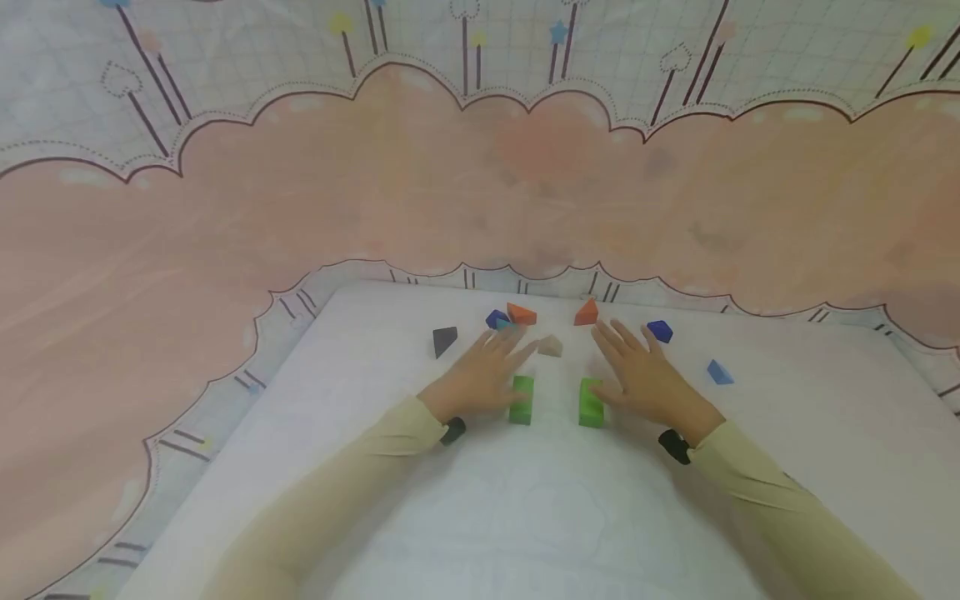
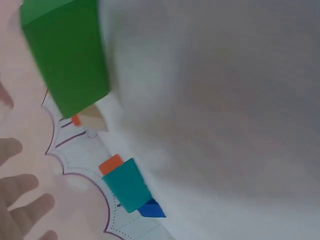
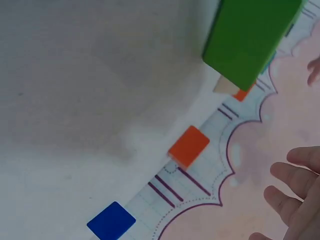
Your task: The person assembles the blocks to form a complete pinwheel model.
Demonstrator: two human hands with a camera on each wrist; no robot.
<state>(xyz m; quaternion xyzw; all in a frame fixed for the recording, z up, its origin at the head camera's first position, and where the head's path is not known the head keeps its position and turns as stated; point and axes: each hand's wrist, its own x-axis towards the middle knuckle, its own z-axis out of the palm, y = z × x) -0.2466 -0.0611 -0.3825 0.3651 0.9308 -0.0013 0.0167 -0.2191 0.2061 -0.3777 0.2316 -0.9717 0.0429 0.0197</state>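
Observation:
My left hand (image 1: 480,373) is spread with straight fingers, its thumb over the edge of the left green block (image 1: 522,400). On the other side, my right hand (image 1: 648,379) mirrors it, thumb tip at the right green block (image 1: 591,403). Whether either thumb touches its block cannot be told. Both blocks stand apart on the white table. In the left wrist view, fingertips (image 2: 30,210) show well away from the green block (image 2: 67,57). The right wrist view likewise has extended fingers (image 3: 295,185) apart from the green block (image 3: 255,42).
Beyond the hands lie a beige block (image 1: 551,346), two orange wedges (image 1: 522,314) (image 1: 587,312), a teal block (image 2: 126,185) and a blue block (image 1: 496,318). A dark wedge (image 1: 445,340) sits left; a blue block (image 1: 660,331) and light blue wedge (image 1: 720,372) sit right.

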